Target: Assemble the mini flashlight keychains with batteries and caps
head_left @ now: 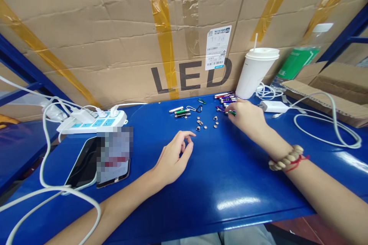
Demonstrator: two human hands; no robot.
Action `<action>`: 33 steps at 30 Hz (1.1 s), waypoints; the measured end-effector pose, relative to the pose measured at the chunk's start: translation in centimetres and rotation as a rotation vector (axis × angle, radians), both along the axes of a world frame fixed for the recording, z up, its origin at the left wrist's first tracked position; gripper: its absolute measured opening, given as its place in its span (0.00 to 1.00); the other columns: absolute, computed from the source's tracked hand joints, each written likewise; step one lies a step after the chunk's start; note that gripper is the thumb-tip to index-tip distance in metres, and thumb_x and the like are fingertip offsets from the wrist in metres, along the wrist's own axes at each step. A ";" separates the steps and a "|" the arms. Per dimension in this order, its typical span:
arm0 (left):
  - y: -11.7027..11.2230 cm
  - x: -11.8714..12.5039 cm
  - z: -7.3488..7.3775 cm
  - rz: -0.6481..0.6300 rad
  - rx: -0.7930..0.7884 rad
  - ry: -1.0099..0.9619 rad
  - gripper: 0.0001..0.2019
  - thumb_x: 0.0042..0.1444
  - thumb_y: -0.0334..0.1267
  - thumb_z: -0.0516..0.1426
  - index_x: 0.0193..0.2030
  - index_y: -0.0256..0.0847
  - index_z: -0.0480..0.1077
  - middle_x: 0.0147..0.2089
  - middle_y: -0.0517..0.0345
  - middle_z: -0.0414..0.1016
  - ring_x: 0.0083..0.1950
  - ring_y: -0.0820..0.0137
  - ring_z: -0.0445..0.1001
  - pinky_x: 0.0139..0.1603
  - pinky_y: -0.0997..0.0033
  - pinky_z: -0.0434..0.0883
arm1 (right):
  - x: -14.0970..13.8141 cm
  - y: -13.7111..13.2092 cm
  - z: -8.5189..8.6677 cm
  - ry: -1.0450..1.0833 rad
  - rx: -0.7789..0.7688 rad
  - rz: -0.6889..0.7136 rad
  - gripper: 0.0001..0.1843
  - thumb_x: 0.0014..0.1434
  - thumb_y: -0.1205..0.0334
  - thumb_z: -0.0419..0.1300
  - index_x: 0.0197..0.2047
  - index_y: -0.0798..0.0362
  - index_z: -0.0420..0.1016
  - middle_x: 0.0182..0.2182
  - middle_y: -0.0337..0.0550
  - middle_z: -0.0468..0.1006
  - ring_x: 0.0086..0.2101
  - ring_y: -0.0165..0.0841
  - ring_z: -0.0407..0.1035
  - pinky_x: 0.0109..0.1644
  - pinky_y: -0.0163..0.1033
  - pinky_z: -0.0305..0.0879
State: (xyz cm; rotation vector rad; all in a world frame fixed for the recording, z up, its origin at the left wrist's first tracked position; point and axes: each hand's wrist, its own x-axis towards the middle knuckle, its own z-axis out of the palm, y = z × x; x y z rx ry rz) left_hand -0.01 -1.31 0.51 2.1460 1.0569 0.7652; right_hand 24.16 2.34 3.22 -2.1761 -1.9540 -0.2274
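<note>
Table (212, 180) edges, pls?

— Front edge runs across bottom of frame, rising slightly twd lower R. Back edge sits against cardboard box (123, 57), which fills upper frame.

— L hand (174, 157)?

— Ctr of frame. Fingers loosely curled, gap betw. thumb & index, nothing held. Index tip near small metal bits (205, 127), apart from them; bits lie in two loose groups, upper ctr-right.

— R hand (248, 116)?

— R of ctr, palm down, fingers bent over green piece (231, 113) at fingertips. Pinched or only touched: can't tell, fingers hide it. Pile of coloured tubes (228, 100) just beyond, close to white cup (255, 71).

— Other tubes?

— Short row (183, 111) (silver, green, black), upper ctr, w/ clips (199, 108) just R of it.

— Room to move?

— Widest stretch of blue: betw. forearms, down to front edge. Narrow strip betw. bits & R fingers. L side bounded by power strip (99, 121) & two phones, dark one (82, 162) and lit one (116, 178); white cable loop (99, 210) crosses L forearm in view, lower left. R side: charger (274, 106) near R wrist, its cord (335, 143) curling twd right of frame.
</note>
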 end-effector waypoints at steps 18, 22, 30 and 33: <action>0.0 -0.1 -0.4 -0.040 0.104 0.019 0.13 0.58 0.33 0.46 0.49 0.45 0.60 0.37 0.61 0.66 0.28 0.77 0.62 0.28 0.77 0.62 | -5.5 1.1 -4.0 0.144 0.089 0.689 0.29 0.58 0.47 0.49 0.60 0.51 0.57 0.62 0.48 0.54 0.61 0.42 0.46 0.60 0.53 0.45; 0.0 -0.2 -0.4 -0.036 0.097 0.027 0.11 0.57 0.33 0.46 0.47 0.43 0.60 0.38 0.60 0.66 0.28 0.77 0.62 0.28 0.76 0.62 | -5.6 1.5 -4.2 0.119 0.072 0.721 0.33 0.57 0.45 0.49 0.62 0.52 0.54 0.62 0.48 0.52 0.61 0.41 0.45 0.61 0.52 0.43; 0.1 -0.1 -0.5 -0.041 0.104 0.027 0.11 0.57 0.33 0.46 0.46 0.43 0.61 0.38 0.60 0.66 0.28 0.77 0.63 0.27 0.77 0.62 | -6.0 2.7 -4.5 0.128 0.059 0.760 0.33 0.58 0.45 0.49 0.62 0.52 0.53 0.61 0.49 0.55 0.60 0.42 0.47 0.61 0.54 0.41; 0.1 -0.2 -0.5 -0.042 0.106 0.029 0.12 0.57 0.32 0.46 0.48 0.45 0.61 0.37 0.61 0.66 0.28 0.77 0.62 0.27 0.77 0.62 | -6.1 3.0 -4.4 0.177 0.118 0.740 0.25 0.61 0.49 0.46 0.58 0.51 0.60 0.56 0.46 0.64 0.57 0.40 0.54 0.59 0.51 0.46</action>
